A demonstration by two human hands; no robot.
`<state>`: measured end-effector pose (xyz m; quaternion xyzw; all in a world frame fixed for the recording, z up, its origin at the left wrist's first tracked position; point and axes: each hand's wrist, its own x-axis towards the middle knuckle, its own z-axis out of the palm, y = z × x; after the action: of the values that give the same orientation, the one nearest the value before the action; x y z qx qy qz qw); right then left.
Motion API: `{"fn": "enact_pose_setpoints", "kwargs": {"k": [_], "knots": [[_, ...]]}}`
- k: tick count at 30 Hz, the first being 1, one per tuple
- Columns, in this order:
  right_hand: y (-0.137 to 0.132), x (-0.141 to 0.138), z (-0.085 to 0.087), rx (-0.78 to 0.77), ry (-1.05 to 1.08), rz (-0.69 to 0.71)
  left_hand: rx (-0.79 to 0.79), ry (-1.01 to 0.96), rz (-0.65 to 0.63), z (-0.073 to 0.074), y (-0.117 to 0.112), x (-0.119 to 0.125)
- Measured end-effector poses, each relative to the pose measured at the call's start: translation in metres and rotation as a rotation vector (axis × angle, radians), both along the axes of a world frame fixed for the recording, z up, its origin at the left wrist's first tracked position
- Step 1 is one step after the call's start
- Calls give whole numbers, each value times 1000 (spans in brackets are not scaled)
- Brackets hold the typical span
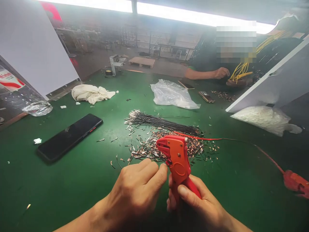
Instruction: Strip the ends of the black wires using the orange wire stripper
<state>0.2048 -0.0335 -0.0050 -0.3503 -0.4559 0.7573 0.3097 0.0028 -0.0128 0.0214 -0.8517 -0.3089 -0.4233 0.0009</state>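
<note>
My right hand point(193, 199) grips the handles of an orange-red wire stripper point(176, 158), held upright over the green table point(72, 180). My left hand point(140, 187) is closed in a pinch right beside the tool's jaw; what its fingertips hold is too small to make out. Just beyond the tool lies a heap of stripped wire scraps point(154, 148), and behind that a bundle of thin black wires point(159, 122). A red wire point(212, 139) runs off to the right.
A black phone point(70, 137) lies at the left, a white cloth point(90, 93) and a plastic bottle point(26, 100) behind it. A clear bag point(171, 95) sits mid-table, a bag of white parts point(263, 117) at right. Another person's hand point(220, 73) handles yellow wires point(241, 71).
</note>
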Motion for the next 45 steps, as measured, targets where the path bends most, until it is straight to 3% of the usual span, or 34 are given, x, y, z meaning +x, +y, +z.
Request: {"fn": "enact_pose_setpoints", "kwargs": {"k": [3,8,13,17,24,31,40,45], "knots": [[0,2,5,31,-82,-2,18,5,-14,1,-1,0],[-2,-1,2,19,-6,-19,23,10,-8,2,-4,1],[-7,-7,-6,-215,206,-20,29,63,38,0,-2,1],[-10,-5,-1,-303,173,-17,39,82,79,-2,-3,1],[0,-4,10,-216,144,102,24,28,34,-3,-6,3],[9,2,25,-150,152,105,66,43,90,-2,-7,2],[-6,0,15,6,121,-119,133,33,120,5,-7,6],[-3,2,15,-118,142,-145,156,20,102,1,-6,2]]}}
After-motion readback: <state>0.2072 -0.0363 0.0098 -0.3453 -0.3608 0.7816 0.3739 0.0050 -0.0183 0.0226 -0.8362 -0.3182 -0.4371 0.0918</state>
